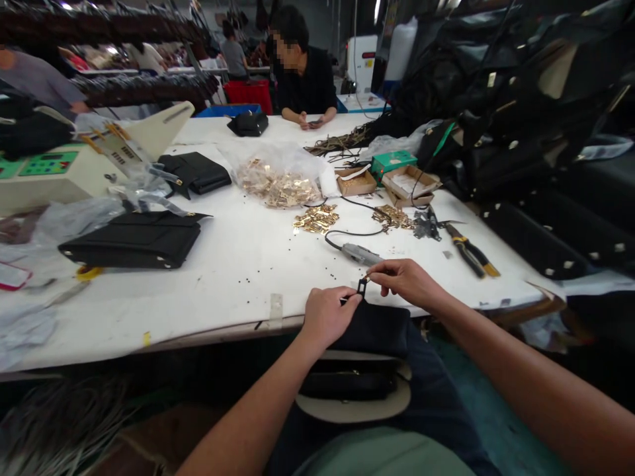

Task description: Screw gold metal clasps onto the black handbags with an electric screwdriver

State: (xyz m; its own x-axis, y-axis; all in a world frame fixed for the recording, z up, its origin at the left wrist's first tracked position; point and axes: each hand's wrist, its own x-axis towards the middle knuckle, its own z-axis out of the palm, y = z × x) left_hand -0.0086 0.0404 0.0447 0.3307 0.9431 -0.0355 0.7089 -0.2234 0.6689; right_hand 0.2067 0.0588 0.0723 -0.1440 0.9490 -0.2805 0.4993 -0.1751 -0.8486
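A black bag (pixel 370 330) rests on my lap against the table edge, its light-lined flap opened toward me. My left hand (pixel 327 314) pinches a small black tab with a slot (pixel 362 287) that stands up from the bag's far edge. Just right of the tab, my right hand (pixel 399 281) has thumb and fingertips closed on a small gold-coloured metal piece (pixel 367 276), touching or very near the tab. Beyond my right hand lies a grey corded hand tool (pixel 360 253). Fingers partly cover the tab and the metal piece.
Gold metal fittings lie in a pile (pixel 317 218) and in a clear plastic bag (pixel 278 182). Yellow-black pliers (pixel 471 251) are at right, near small cardboard boxes (pixel 409 185). Black bags (pixel 133 239) sit at left beside a beige machine (pixel 59 175). A person (pixel 305 73) sits across the table.
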